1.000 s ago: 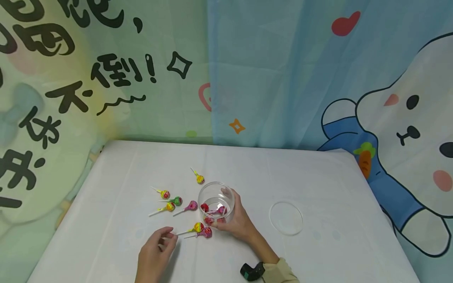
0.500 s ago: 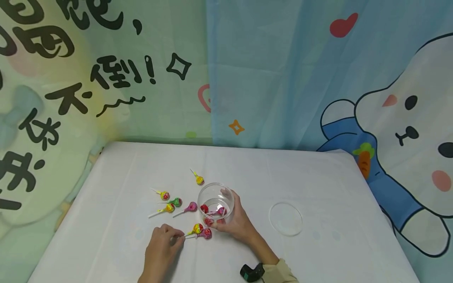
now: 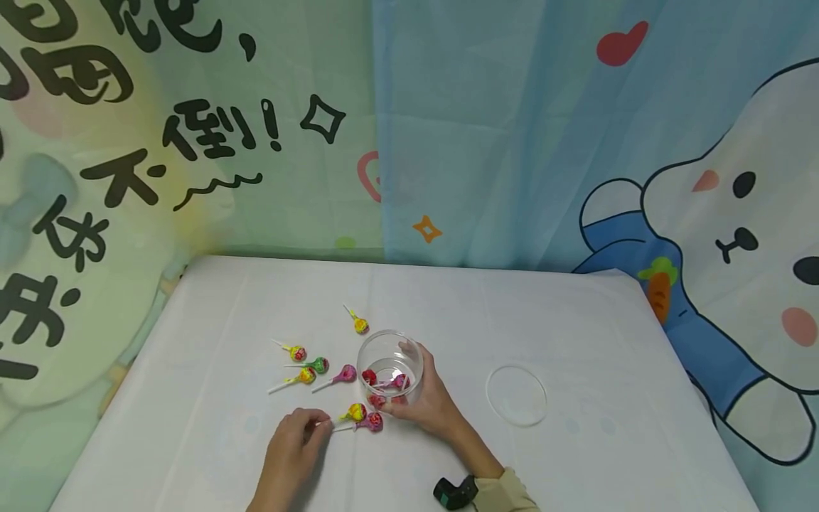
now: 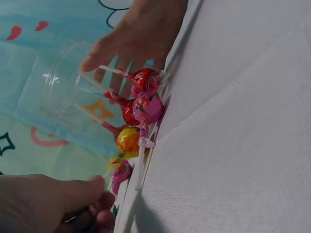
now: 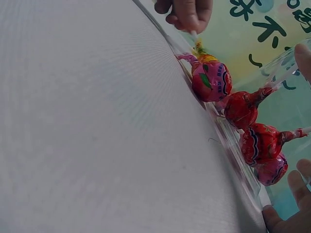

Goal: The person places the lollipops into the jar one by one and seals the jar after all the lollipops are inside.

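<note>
My left hand (image 3: 294, 451) pinches the white stick of a yellow lollipop (image 3: 356, 412) between thumb and forefinger, low over the table's near side. Right beside that candy lies a pink lollipop (image 3: 374, 422), its stick pointing left. With my right hand (image 3: 435, 405) I grip a clear round jar (image 3: 377, 352) from its right side, fingers and thumb around the wall. Through the wall show several lollipops inside, among them a red lollipop (image 5: 262, 143) in the right wrist view. The jar stands upright with its mouth uncovered.
Left of the jar lie a pink lollipop (image 3: 346, 373), a green lollipop (image 3: 320, 365) and two yellow ones. Another yellow lollipop (image 3: 361, 325) lies behind it. A clear round lid (image 3: 489, 391) rests to the right on the white tablecloth (image 3: 576, 341). A printed curtain hangs behind.
My left hand has moved slightly right and its fingers have closed on the yellow lollipop's stick. My right hand and the jar have stayed in place.
</note>
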{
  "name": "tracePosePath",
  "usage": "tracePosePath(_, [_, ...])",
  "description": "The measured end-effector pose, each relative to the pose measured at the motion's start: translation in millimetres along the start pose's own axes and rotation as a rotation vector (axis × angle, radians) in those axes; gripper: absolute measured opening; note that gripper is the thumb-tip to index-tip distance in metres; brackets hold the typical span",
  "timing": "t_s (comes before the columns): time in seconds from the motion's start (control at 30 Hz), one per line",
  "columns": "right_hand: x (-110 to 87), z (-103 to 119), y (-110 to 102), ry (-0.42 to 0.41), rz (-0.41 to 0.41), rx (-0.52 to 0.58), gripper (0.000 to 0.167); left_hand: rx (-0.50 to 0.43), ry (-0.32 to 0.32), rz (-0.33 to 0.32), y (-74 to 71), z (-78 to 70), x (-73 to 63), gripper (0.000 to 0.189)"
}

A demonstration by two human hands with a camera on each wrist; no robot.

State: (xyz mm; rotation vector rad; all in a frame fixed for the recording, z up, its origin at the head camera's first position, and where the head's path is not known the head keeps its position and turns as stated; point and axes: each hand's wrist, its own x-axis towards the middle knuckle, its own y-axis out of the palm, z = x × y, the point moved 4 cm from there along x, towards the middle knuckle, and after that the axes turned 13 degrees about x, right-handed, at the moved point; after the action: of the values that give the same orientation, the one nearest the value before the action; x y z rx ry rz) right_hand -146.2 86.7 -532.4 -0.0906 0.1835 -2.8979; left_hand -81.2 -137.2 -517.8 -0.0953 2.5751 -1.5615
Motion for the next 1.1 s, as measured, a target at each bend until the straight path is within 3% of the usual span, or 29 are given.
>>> tracePosePath(0.17, [-0.6,0,0,0.001,-0.002,0.003,0.103,-0.171,-0.055,-0.082,-4.0,2.1,1.0,0.008])
tracePosePath(0.33, [-0.6,0,0,0.008,-0.004,-0.007,0.103,-0.287,-0.149,-0.127,-10.3,5.2,1.5,0.011])
tracePosePath(0.43, [-0.7,0,0,0.014,-0.007,-0.013,0.103,-0.341,-0.164,-0.160,-17.0,5.9,1.0,0.013])
tracePosePath(0.77, [-0.8,4,0,0.019,-0.003,-0.012,0.102,-0.500,-0.060,-0.327,-45.8,-6.2,2.2,0.008])
tracePosePath(1.1, [-0.9,2,0,0.006,0.004,-0.020,0.102,-0.569,-0.005,-0.366,-70.7,-22.0,6.2,0.005])
